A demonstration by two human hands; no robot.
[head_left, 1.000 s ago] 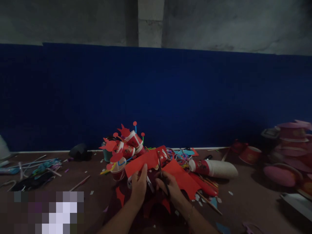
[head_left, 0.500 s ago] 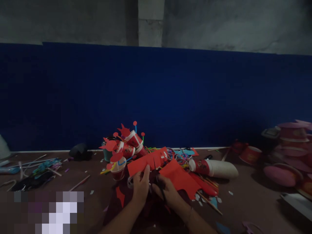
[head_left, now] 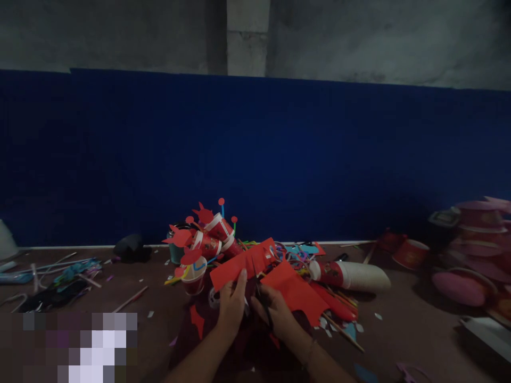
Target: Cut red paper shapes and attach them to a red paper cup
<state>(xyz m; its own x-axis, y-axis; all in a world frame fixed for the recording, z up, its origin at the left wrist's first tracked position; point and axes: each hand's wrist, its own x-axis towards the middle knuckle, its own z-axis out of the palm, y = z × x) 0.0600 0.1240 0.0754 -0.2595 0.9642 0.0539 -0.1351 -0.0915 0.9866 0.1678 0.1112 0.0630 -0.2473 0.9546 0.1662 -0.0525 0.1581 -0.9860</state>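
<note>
Two grips closed | left hand: red paper, near edge | right hand: scissors | cups just beyond paper

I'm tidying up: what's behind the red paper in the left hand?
Past the upper edge of the red paper, red patterned cups and thin coloured strips show. What lies directly behind it, or behind the left hand, is covered and cannot be seen.

grey wall | blue lower panel | brown tabletop | dim light
</note>
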